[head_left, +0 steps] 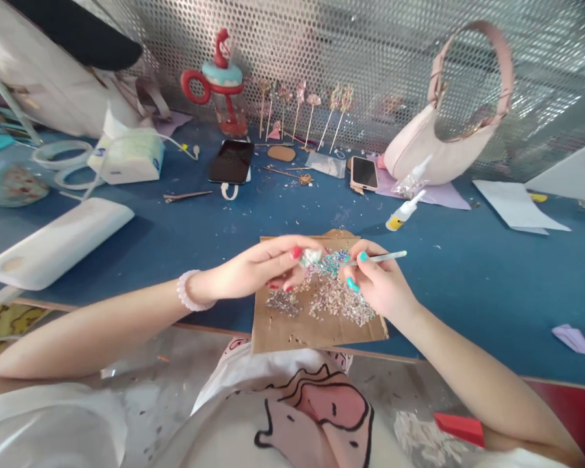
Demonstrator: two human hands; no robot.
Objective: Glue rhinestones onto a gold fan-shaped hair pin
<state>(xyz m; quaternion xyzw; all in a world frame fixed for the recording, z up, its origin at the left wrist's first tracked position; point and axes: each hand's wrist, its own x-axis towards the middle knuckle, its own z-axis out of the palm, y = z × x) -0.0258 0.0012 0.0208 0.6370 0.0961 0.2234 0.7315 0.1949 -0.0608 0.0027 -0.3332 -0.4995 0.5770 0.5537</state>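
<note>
Whitish trinket [311,258] sits in the left hand [269,263].

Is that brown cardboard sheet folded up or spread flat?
Spread flat: the brown cardboard sheet lies open beneath many small shiny pieces.

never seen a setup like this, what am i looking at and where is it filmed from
There is no machine here, just a person working bare-handed. The single picture comes from a camera worn on that person's head, looking forward and down. On the blue table lies a piece of cardboard covered with small shiny bits. The left hand holds a small pale piece; the right hand holds a thin stick-like tool. Farther back are a white bottle, a phone and a pale handbag.
</note>
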